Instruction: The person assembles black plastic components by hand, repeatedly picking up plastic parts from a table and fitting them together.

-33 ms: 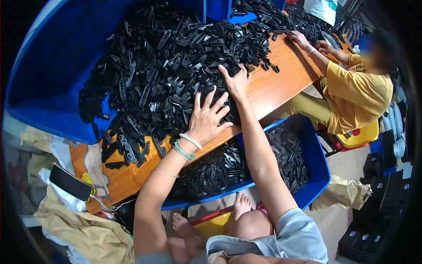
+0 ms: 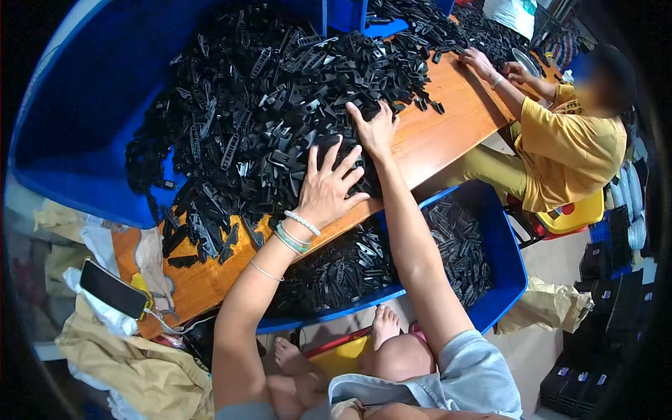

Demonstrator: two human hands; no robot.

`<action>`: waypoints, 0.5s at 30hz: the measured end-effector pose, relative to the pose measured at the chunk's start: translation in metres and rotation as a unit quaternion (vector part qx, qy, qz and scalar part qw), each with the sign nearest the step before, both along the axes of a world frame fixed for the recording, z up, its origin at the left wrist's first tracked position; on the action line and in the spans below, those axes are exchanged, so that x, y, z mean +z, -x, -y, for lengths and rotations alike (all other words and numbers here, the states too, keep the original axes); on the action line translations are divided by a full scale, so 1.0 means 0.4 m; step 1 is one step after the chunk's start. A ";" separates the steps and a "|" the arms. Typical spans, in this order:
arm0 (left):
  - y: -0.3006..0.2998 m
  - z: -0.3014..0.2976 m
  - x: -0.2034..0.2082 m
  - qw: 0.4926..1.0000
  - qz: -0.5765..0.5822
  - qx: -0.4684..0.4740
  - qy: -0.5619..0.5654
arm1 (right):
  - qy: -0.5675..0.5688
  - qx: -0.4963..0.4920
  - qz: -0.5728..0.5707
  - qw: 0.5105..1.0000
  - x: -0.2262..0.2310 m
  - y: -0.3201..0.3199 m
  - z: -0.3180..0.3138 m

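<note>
A large heap of small black plastic parts (image 2: 280, 91) covers much of the wooden table (image 2: 434, 133). My left hand (image 2: 331, 180), with bracelets at its wrist, lies at the heap's near edge, fingers spread over the parts. Just right of it, my right hand (image 2: 378, 133) rests against the heap's right side. Its thumb points away from the fingers, some of which are curled and partly hidden. Neither hand shows a part in its grip. Between the two hands lie more of the black parts.
Below the table edge stand blue bins (image 2: 500, 280) holding black parts. A big blue tub (image 2: 77, 105) lies tipped behind the heap. A phone (image 2: 112, 288) sits at left. At right, a person in a yellow shirt (image 2: 567, 147) works at the table.
</note>
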State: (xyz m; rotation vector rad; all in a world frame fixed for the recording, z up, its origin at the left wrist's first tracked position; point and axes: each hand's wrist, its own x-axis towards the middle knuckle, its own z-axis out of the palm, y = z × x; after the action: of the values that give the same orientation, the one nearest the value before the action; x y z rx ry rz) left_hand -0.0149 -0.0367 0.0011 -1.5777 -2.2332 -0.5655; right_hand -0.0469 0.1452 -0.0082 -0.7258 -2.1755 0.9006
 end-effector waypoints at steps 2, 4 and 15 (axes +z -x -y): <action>-0.015 0.005 0.003 1.000 0.009 -0.002 0.006 | -0.014 -0.004 -0.001 1.000 -0.022 -0.006 -0.010; -0.029 0.018 0.001 1.000 0.016 -0.010 -0.021 | 0.019 0.035 -0.079 0.996 -0.044 -0.011 -0.020; -0.099 0.083 0.009 1.000 -0.006 -0.028 -0.002 | -0.065 -0.078 -0.051 0.994 -0.093 -0.066 -0.107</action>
State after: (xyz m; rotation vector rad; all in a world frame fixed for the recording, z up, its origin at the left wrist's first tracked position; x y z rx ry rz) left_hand 0.0245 -0.0698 0.0048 -1.6413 -2.1841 -0.5757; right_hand -0.0204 0.1878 -0.0452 -0.7572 -2.0355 0.6953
